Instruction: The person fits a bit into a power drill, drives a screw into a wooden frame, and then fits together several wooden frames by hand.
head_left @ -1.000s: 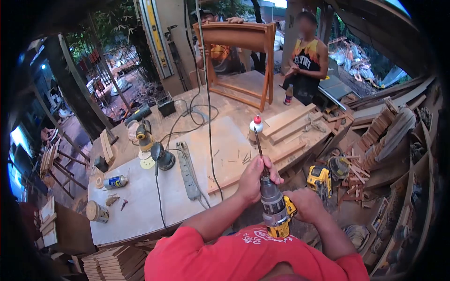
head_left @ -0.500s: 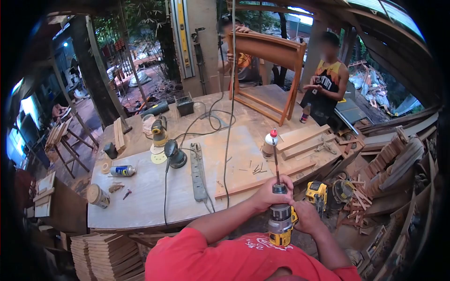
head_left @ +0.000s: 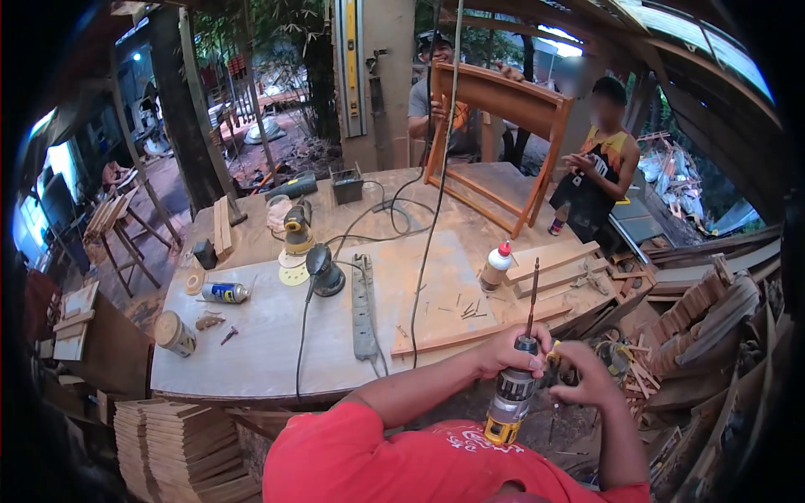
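My left hand (head_left: 510,354) is wrapped round the black chuck of a yellow, grey and black power drill (head_left: 509,402). The drill stands upright against my red shirt, its long thin bit (head_left: 534,293) pointing up. Just to the right, my right hand (head_left: 589,379) is off the drill, thumb and fingers apart in a curve. A yellow tool part (head_left: 553,354) peeks out beside its fingertips, the rest hidden behind the hand. In front of me on the table lie a wooden board (head_left: 453,339), several loose screws (head_left: 472,310) and a white-and-brown glue bottle (head_left: 495,268) with a red cap.
The worktable (head_left: 243,369) carries a power strip (head_left: 363,310), a sander (head_left: 325,272), a yellow sander (head_left: 298,230), a spray can (head_left: 225,292) and trailing cords. A person (head_left: 457,117) holds a wooden frame (head_left: 503,92) across the table; another person (head_left: 599,159) stands beside it. Wood slats (head_left: 180,444) are stacked below.
My right hand has left the drill's body and moved right, its fingers opening. The left hand keeps its hold on the chuck. The view has shifted slightly; the wooden frame stays upright.
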Tool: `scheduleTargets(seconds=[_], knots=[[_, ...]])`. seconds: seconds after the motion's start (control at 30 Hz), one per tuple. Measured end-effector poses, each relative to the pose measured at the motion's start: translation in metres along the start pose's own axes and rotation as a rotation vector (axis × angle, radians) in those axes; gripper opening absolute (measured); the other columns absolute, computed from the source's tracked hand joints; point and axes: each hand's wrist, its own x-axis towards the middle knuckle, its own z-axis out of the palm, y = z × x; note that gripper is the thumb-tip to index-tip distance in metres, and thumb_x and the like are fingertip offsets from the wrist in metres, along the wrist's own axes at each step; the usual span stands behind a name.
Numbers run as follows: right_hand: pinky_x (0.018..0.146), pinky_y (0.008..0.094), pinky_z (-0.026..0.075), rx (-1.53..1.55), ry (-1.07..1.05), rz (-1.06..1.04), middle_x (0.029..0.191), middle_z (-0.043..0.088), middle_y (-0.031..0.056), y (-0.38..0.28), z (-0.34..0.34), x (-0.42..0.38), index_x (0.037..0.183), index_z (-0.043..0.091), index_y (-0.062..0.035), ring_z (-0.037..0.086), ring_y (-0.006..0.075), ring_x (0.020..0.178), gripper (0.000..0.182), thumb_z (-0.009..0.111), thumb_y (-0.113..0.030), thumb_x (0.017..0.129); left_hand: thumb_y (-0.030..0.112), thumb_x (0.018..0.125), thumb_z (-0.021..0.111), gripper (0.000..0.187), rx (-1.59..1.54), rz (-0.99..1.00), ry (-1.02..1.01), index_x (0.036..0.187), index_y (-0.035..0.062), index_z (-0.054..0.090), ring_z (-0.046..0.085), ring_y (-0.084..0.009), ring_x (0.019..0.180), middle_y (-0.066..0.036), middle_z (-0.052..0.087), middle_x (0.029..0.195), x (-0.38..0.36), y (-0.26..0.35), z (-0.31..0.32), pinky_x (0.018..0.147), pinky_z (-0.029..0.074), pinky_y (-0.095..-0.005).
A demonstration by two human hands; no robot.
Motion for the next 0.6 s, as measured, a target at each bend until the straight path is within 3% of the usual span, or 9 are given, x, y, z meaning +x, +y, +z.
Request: scheduleTargets(seconds=[0.13,0.43,0.6], knots=[[0.101,0.0399,0.037,-0.074,0.147,0.089,0.123,0.051,0.0184,0.013,-0.033,0.004,0.122,0.051,-0.0036,0.047,0.0338,0.118,0.066,0.077,-0.021,0.064,0.012,0.068,0.076,0.037,0.015,-0.032,-0.101,0.095,0.0059,0.051,0.061,-0.0139,0.071,-0.002,0.056,0.076,0.008,-0.003,-0.001,0.073,0.053,-0.0319],[0.101,0.0381,0.037,-0.257,0.184,0.189,0.126,0.050,0.0182,0.019,-0.045,0.008,0.125,0.048,-0.0039,0.047,0.0329,0.119,0.062,0.073,-0.012,0.069,0.010,0.068,0.075,0.037,0.001,-0.015,-0.146,0.095,0.0046,0.051,0.062,-0.0153,0.068,-0.003,0.056,0.073,0.010,-0.006,0.000,0.072,0.053,-0.0329],[0.096,0.0364,0.040,0.107,0.033,0.131,0.118,0.054,0.0166,0.009,0.024,0.001,0.121,0.049,-0.0032,0.051,0.0321,0.113,0.056,0.070,-0.010,0.070,0.010,0.068,0.074,0.037,-0.022,0.014,-0.154,0.096,0.0038,0.050,0.062,-0.0161,0.068,-0.003,0.056,0.073,0.011,-0.007,0.000,0.071,0.053,-0.0331]])
